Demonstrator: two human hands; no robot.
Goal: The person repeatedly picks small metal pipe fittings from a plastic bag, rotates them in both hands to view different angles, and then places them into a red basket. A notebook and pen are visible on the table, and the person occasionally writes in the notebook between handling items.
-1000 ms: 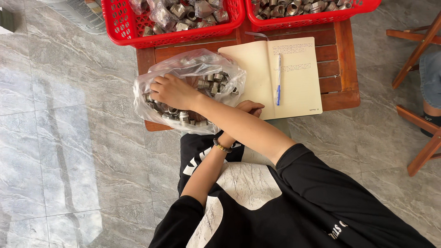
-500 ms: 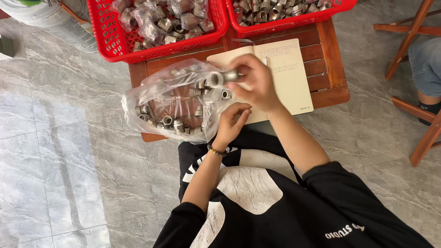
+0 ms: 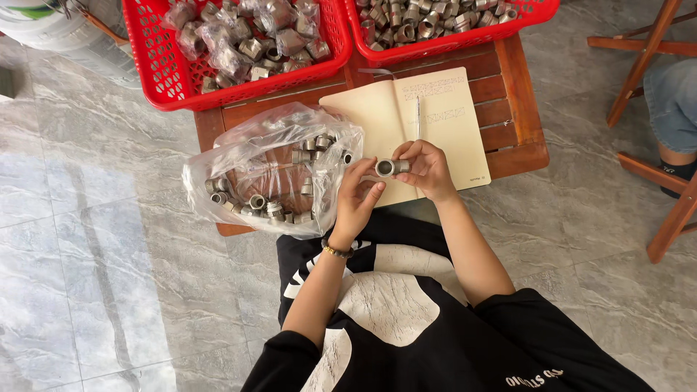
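Overhead view of a seated person at a low wooden slatted table [image 3: 519, 94] standing on a grey marbled tile floor [image 3: 87, 254]. Along the table's far edge rest two red plastic baskets: the left basket [image 3: 174, 76] holds bagged metal pipe fittings, the right basket [image 3: 537, 11] holds loose ones. At the table's near left corner lies a clear plastic bag [image 3: 247, 156] of threaded metal fittings, its mouth open toward the person and its bulk overhanging the near edge. An open notebook [image 3: 450, 123] with cream pages lies on the right half of the table, reaching the near edge, with a pen [image 3: 418, 116] lying along its centre fold.

Above the notebook's near edge, just beside the bag's mouth, both hands meet on one short metal pipe fitting [image 3: 390, 168], its open end facing left. The right hand [image 3: 430, 168] pinches the fitting between thumb and curled fingers. The left hand [image 3: 357, 199] touches it with thumb and fingertips, the remaining fingers loosely bent; a bracelet [image 3: 335, 251] circles that wrist. Wooden chair legs [image 3: 639, 65] stand to the right of the table.
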